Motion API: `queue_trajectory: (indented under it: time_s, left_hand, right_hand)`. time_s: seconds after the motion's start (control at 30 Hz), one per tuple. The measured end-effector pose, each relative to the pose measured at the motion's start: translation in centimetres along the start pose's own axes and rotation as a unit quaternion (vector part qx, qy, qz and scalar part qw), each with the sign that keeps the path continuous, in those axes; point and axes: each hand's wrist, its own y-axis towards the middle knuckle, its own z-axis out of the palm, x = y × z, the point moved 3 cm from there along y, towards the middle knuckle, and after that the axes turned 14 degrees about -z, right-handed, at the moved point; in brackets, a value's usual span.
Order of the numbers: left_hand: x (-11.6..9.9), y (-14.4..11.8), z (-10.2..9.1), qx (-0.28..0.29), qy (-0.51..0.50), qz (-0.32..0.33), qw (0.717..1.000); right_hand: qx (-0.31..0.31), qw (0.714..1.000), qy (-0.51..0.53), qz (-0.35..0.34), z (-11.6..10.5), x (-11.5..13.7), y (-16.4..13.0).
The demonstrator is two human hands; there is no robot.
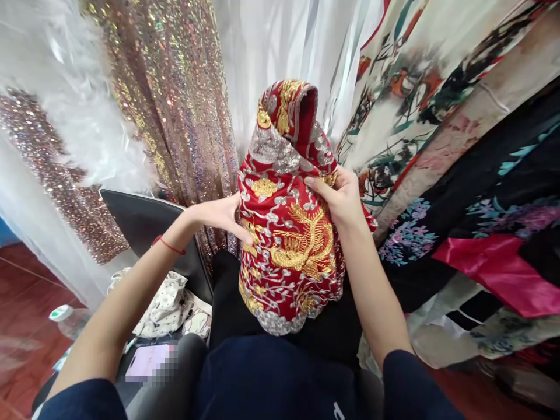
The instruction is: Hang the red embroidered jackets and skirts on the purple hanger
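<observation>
A red garment (284,221), embroidered in gold and silver with a bird-like figure, rests folded on my lap. Its rolled top, perhaps a collar, stands up and shows a plain red lining. At its left edge my left hand (225,217) grips the cloth, the thumb across the front and the other fingers hidden behind. My right hand (339,195) holds the upper right side, with the thumb pressed on the front. A thin red cord circles my left wrist.
Sequined cloth (175,105) and white sheer fabric (271,41) hang ahead. Floral garments (402,116) hang at the right, close to my right arm. Left of me are a dark chair back (149,224), spotted white cloth (164,303), a phone (146,361) and a plastic bottle (70,321).
</observation>
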Motion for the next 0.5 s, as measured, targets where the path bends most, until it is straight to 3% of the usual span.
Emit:
queue_trajectory:
  time_s: [0.1,0.17,0.33,0.5]
  left_hand:
    - [2.5,0.7,0.2,-0.043,0.005,-0.022,0.999]
    - [3.9,1.2,-0.8,-0.072,-0.007,-0.038,0.997]
    - [6.5,1.0,-6.6,-0.180,0.071,-0.082,0.978]
    - [8.4,-2.3,-12.1,-0.315,0.232,-0.181,0.902]
  right_hand:
    - [0.013,1.000,-0.011,-0.003,0.1,-0.2,0.7]
    - [0.033,0.999,-0.008,-0.004,0.4,-0.7,1.2]
    - [0.125,0.991,-0.008,-0.052,3.1,-2.1,2.4]
    - [0.171,0.973,-0.085,-0.127,8.6,-3.3,2.5]
